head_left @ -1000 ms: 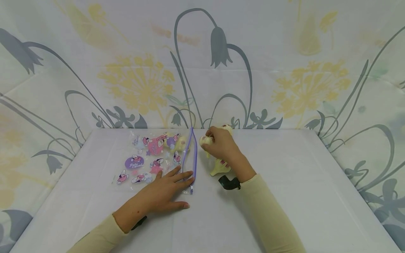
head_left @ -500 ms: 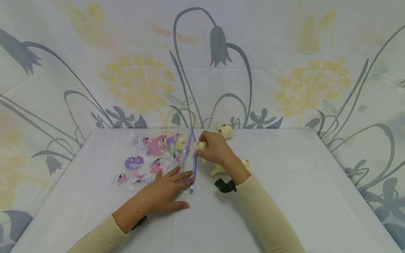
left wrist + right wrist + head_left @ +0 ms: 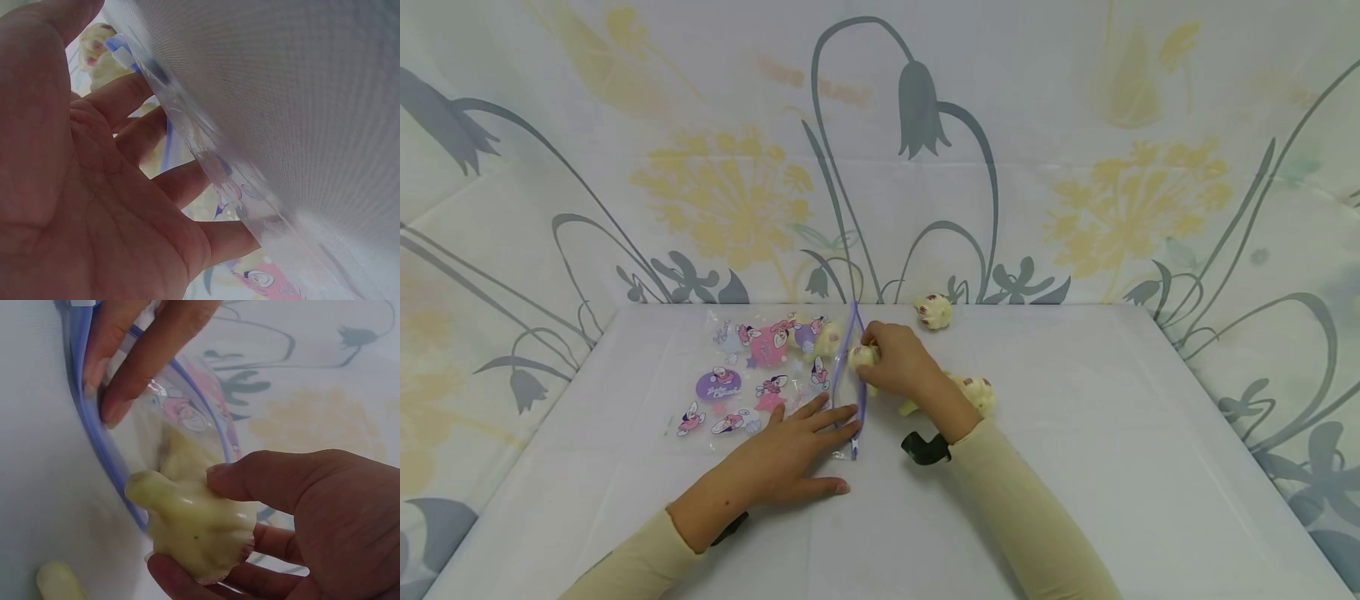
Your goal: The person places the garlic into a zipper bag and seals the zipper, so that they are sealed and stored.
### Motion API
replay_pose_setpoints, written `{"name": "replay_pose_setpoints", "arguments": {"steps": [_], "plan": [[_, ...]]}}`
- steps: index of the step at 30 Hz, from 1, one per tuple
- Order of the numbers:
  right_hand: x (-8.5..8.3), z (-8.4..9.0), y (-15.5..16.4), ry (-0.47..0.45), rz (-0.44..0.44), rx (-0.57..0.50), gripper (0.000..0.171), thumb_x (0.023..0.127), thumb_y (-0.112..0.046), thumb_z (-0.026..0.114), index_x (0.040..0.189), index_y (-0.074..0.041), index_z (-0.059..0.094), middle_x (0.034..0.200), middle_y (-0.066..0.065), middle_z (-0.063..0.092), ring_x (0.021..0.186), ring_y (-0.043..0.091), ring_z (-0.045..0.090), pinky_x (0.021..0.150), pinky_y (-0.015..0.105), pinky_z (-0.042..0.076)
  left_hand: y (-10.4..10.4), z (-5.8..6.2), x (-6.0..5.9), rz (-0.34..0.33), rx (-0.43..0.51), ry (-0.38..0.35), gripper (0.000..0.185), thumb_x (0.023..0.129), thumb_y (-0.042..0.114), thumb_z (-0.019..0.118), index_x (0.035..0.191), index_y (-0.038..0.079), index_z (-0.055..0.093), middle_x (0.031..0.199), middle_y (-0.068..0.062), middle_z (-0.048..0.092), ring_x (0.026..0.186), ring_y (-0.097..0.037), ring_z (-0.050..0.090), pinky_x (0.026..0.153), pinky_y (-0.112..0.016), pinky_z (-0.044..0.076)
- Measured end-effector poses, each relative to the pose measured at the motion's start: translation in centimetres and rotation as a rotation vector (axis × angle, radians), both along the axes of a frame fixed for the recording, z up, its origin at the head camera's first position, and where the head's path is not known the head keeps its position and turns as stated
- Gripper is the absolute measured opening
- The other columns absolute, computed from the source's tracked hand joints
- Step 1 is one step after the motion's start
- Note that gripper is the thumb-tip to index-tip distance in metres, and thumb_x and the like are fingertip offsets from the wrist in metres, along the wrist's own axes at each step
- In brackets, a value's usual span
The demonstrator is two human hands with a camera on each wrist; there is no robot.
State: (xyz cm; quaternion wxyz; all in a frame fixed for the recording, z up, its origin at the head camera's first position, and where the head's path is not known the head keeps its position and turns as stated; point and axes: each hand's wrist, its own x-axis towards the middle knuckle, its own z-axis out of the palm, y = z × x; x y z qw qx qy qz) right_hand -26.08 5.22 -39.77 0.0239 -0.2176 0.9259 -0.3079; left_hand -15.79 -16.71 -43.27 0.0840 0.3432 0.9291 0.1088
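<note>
Right hand (image 3: 901, 364) pinching garlic bulb (image 3: 197, 528) at zip pouch (image 3: 767, 371) mouth | left hand (image 3: 790, 450) flat, pinning pouch | tip: stem first, keep mouth spread

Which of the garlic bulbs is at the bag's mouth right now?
The garlic bulb held in the right hand, at the zip bag's purple opening. One loose bulb lies near the backdrop, another beside the right wrist.
</note>
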Motion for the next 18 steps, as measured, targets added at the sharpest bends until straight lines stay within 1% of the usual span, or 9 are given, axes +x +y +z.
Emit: {"name": "replay_pose_setpoints", "arguments": {"steps": [3, 6, 9, 13, 18], "plan": [[0.0, -0.3, -0.2, 0.008, -0.004, 0.011, 0.034, 0.090, -0.015, 0.082, 0.118, 0.000, 0.068, 0.087, 0.006, 0.066, 0.077, 0.019, 0.055, 0.069, 0.031, 0.048, 0.0, 0.0, 0.0, -0.002, 0.000, 0.005, 0.081, 0.095, 0.063, 0.071, 0.163, 0.027, 0.046, 0.172, 0.003, 0.037, 0.161, -0.041, 0.024, 0.108, -0.087, 0.024], [0.0, -0.5, -0.4, 0.011, -0.013, 0.021, 0.037, 0.091, -0.016, 0.083, 0.121, 0.000, 0.068, 0.095, 0.008, 0.069, 0.084, 0.021, 0.058, 0.076, 0.035, 0.052, 0.0, -0.1, 0.0, -0.005, -0.001, 0.014, 0.081, 0.095, 0.062, 0.071, 0.162, 0.026, 0.047, 0.171, 0.003, 0.037, 0.160, -0.041, 0.024, 0.107, -0.088, 0.025], [0.0, -0.7, -0.5, 0.002, -0.014, 0.019, 0.039, 0.089, -0.013, 0.081, 0.123, 0.000, 0.067, 0.099, 0.010, 0.069, 0.089, 0.023, 0.059, 0.081, 0.038, 0.054, 0.0, -0.1, 0.0, -0.007, -0.004, 0.021, 0.080, 0.095, 0.063, 0.071, 0.162, 0.026, 0.047, 0.171, 0.003, 0.038, 0.160, -0.041, 0.025, 0.107, -0.088, 0.025], [-0.1, -0.9, -0.7, -0.010, -0.014, 0.008, 0.041, 0.086, -0.007, 0.077, 0.125, 0.001, 0.066, 0.099, 0.011, 0.067, 0.089, 0.025, 0.058, 0.079, 0.038, 0.053, 0.0, -0.1, 0.0, -0.007, -0.008, 0.022, 0.080, 0.095, 0.063, 0.071, 0.162, 0.026, 0.047, 0.171, 0.003, 0.037, 0.160, -0.041, 0.025, 0.107, -0.087, 0.026], [0.0, -1.3, -0.8, 0.025, -0.018, -0.014, 0.039, 0.085, -0.001, 0.071, 0.124, 0.002, 0.067, 0.106, 0.014, 0.070, 0.093, 0.027, 0.062, 0.082, 0.040, 0.055, 0.0, -0.1, 0.0, -0.002, -0.005, 0.014, 0.079, 0.095, 0.063, 0.071, 0.162, 0.026, 0.047, 0.172, 0.003, 0.037, 0.161, -0.041, 0.024, 0.108, -0.087, 0.025]]}}
